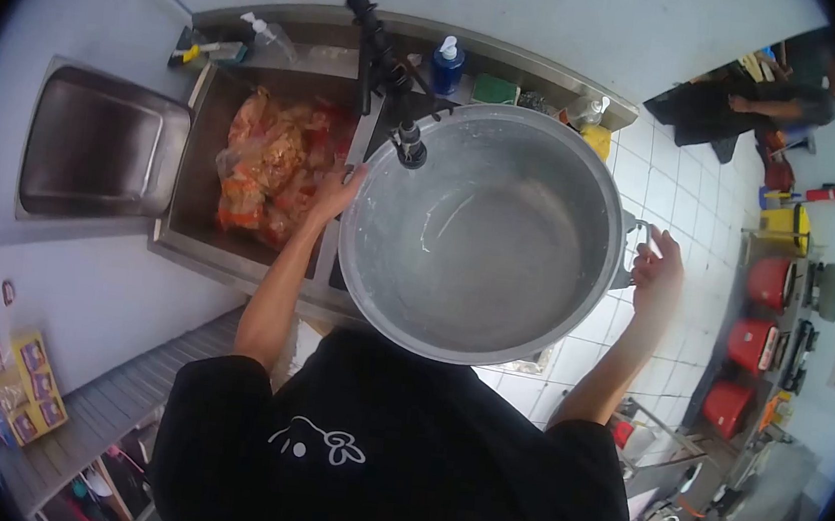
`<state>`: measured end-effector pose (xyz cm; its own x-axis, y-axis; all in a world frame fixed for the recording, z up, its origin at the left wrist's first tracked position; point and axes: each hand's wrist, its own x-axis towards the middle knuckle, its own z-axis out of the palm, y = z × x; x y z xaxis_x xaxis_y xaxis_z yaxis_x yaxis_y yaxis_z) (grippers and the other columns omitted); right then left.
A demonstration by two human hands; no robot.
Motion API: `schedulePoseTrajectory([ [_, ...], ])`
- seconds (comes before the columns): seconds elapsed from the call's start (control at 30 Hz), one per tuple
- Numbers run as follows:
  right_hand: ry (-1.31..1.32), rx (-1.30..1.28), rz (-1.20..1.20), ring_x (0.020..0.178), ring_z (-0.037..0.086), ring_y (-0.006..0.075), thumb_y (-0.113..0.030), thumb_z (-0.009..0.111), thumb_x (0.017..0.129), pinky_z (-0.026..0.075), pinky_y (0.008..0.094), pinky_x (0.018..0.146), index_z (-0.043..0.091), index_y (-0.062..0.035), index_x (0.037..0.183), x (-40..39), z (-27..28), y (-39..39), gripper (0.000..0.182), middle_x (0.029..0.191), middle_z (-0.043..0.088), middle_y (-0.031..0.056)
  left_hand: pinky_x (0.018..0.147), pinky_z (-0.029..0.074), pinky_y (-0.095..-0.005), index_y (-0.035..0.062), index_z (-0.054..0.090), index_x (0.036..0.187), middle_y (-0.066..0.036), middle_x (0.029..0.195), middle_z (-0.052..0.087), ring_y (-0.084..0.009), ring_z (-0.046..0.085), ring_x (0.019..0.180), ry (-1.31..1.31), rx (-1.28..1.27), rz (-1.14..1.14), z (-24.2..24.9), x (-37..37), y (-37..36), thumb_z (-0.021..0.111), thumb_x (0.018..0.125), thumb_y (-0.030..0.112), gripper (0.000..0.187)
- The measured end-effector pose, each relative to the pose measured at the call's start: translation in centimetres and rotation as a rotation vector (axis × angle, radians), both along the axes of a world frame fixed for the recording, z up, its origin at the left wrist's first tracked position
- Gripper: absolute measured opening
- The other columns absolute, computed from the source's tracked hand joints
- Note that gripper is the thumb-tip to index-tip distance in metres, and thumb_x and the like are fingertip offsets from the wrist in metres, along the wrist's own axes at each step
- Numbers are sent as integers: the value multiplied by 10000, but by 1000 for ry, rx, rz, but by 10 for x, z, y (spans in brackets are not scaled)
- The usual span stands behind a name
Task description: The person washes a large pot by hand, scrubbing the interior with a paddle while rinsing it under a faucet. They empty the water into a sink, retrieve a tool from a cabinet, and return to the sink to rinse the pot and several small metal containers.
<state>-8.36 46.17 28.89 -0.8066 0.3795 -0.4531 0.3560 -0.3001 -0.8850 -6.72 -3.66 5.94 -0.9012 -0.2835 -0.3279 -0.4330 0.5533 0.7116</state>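
A large, wide grey metal pot point(500, 238) is tilted with its mouth toward me, over the right part of the sink. Its inside looks wet, with a little shine at the bottom. My left hand point(336, 194) is closed at the pot's left edge, partly hidden by the rim. On the other side, my right hand point(658, 272) has its fingers wrapped round the side handle point(629, 251). A black spray nozzle point(409, 147) on a coiled hose hangs over the pot's upper left rim.
The left sink basin point(210, 140) holds orange-red food point(264, 165), some in clear plastic. A steel pan point(102, 145) stands left of it. Along the back ledge are a blue pump bottle point(447, 66) and a green sponge point(495, 91). Another person point(785, 100) is at the upper right.
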Motion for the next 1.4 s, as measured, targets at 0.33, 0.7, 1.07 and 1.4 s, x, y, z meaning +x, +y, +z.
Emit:
schedulePoseTrajectory([
  [0.33, 296, -356, 331, 633, 296, 110, -205, 432, 918, 241, 224, 504, 431, 72, 1281, 21, 165, -74, 456, 816, 355, 62, 1004, 379, -373, -53, 530, 1256, -236, 1221, 581, -331, 523, 1192, -188, 410, -110, -10, 10, 67, 389, 911, 609, 760],
  [0.7, 436, -259, 574, 673, 310, 118, -204, 447, 918, 266, 228, 513, 437, 46, 1226, 44, 238, -137, 397, 907, 404, 105, 1060, 318, -356, -9, 436, 1361, -145, 1362, 488, -264, 424, 1292, -99, 1182, -154, -29, -42, 153, 338, 976, 508, 652],
  [1.07, 357, -106, 740, 682, 334, 101, -212, 454, 916, 261, 205, 493, 420, 54, 1207, 17, 253, -201, 396, 924, 414, 123, 1033, 382, -357, 9, 324, 1417, -117, 1302, 514, -234, 495, 1196, 13, 1631, -224, -139, -10, 301, 207, 1008, 495, 646],
  [1.4, 247, -21, 933, 752, 421, 146, -193, 406, 961, 356, 198, 516, 327, 39, 1279, 3, 262, -234, 401, 1001, 394, 160, 1030, 397, -439, 39, 305, 1422, -140, 1364, 453, -277, 466, 1238, -306, 1929, -276, -27, 30, 314, 251, 979, 553, 680],
])
